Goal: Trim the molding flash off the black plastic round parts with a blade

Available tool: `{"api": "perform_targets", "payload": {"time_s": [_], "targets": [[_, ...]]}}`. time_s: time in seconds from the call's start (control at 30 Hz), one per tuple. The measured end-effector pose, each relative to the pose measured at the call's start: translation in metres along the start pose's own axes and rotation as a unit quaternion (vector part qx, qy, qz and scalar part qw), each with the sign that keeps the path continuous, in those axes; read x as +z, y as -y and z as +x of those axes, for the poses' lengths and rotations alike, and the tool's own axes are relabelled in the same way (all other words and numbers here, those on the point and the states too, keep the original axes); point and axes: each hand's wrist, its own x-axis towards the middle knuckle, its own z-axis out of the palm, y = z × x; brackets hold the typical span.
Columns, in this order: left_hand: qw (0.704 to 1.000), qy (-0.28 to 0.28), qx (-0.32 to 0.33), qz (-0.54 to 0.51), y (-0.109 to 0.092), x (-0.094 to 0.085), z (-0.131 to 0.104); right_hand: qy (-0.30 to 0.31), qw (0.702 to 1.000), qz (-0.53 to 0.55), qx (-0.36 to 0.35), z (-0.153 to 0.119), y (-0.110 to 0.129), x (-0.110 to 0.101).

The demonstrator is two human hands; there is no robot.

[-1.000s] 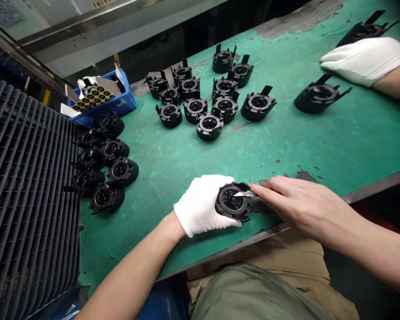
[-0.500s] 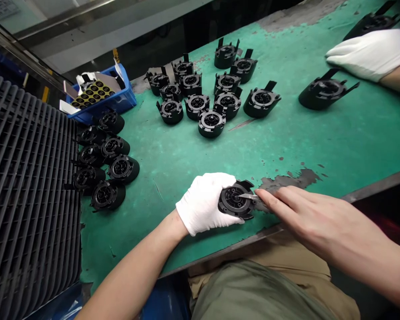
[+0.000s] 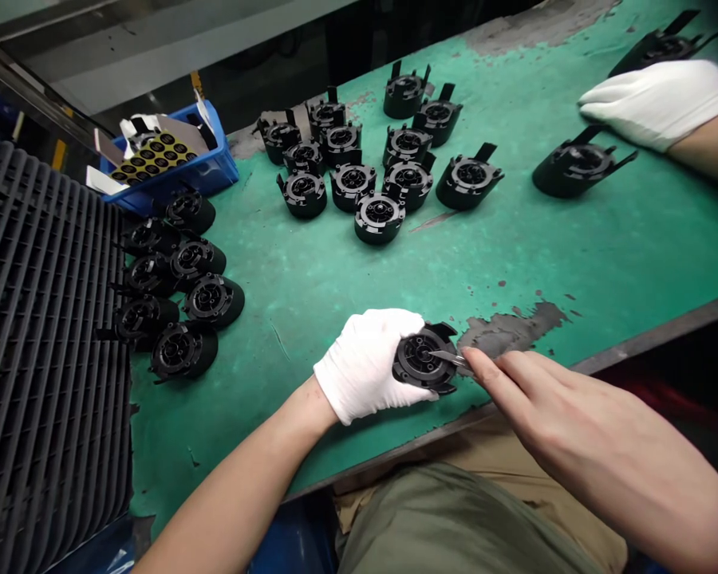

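My left hand (image 3: 372, 365), in a white glove, is wrapped round a round black plastic part (image 3: 417, 368) near the table's front edge. The part's ribbed round face is turned up toward me. My bare right hand (image 3: 535, 391) is closed on a small metal blade tool (image 3: 455, 359), whose pointed tip lies over the middle of that face. The tool's handle is mostly hidden by my fingers.
Several similar black parts stand at the back middle (image 3: 378, 214) and at the left (image 3: 183, 351). A blue bin (image 3: 215, 171) holds sheets of round stickers. Black slatted stacks (image 3: 41, 319) rise at far left. Another person's gloved hand (image 3: 658, 104) rests at the back right, near two parts.
The view has shifted slightly, with the left-side items moving outward. My right hand and the blade have tilted and moved slightly right; my left hand keeps its hold on the part.
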Motion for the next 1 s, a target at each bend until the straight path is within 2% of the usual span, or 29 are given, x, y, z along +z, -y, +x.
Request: {"api": "perform_targets", "payload": {"time_s": [0.27,0.7,0.9,1.0], "targets": [[1.000,0.003,-0.006,0.000,-0.003,-0.002,0.001,0.028,0.997,0.021,0.064,-0.009,0.024,-0.004],[1.000,0.011,-0.013,0.024,-0.001,0.000,0.001,0.048,0.993,-0.010,0.103,-0.005,0.044,-0.007],[1.000,0.000,0.002,0.030,0.002,0.003,0.001,0.048,0.982,0.002,0.181,-0.015,0.068,0.004],[1.000,-0.005,0.001,0.027,0.001,0.003,0.002,0.052,0.980,0.021,0.191,-0.020,0.075,0.009]]}}
